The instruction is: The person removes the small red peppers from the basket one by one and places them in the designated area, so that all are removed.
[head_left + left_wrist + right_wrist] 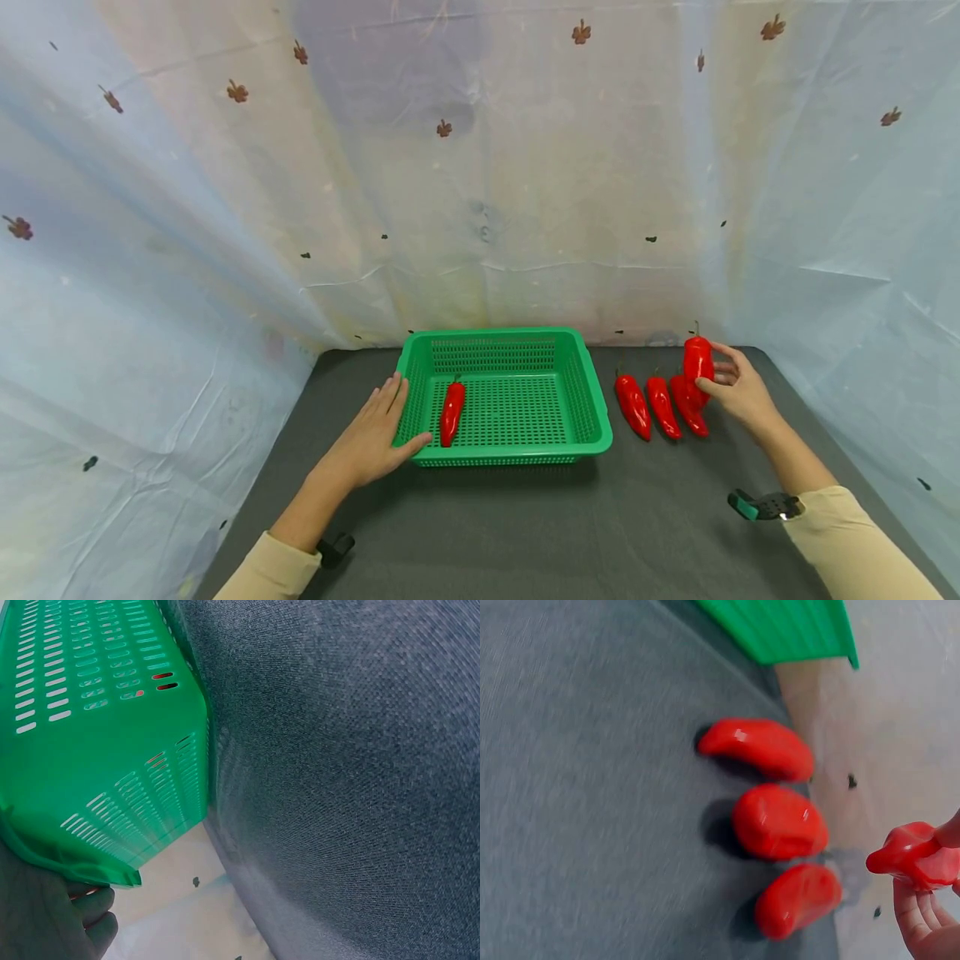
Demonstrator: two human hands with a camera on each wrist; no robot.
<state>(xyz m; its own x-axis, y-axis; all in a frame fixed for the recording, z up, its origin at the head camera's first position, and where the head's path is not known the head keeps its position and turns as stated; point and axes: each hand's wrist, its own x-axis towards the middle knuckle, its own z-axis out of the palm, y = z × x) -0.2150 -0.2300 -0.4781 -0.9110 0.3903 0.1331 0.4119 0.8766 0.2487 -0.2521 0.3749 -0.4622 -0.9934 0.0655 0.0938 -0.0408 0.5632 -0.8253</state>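
My right hand (738, 390) grips a red pepper (698, 360) between thumb and fingers, stem upward. In the right wrist view that pepper (919, 855) is raised off the table. Below and left of it lie three more red peppers, the leftmost pepper (633, 406), a middle pepper (663, 407) and a right pepper (686, 404) partly covered by the held one. My left hand (367, 437) rests with straight fingers on the left rim of a green plastic basket (592, 392). Inside the basket, near its left side, lies one red pepper (452, 412).
The dark grey cloth-covered table (495, 525) extends in front of the basket. Pale plastic sheeting (525, 192) with small leaf prints hangs behind and at both sides. The basket's perforated side wall (97, 735) fills the upper left of the left wrist view.
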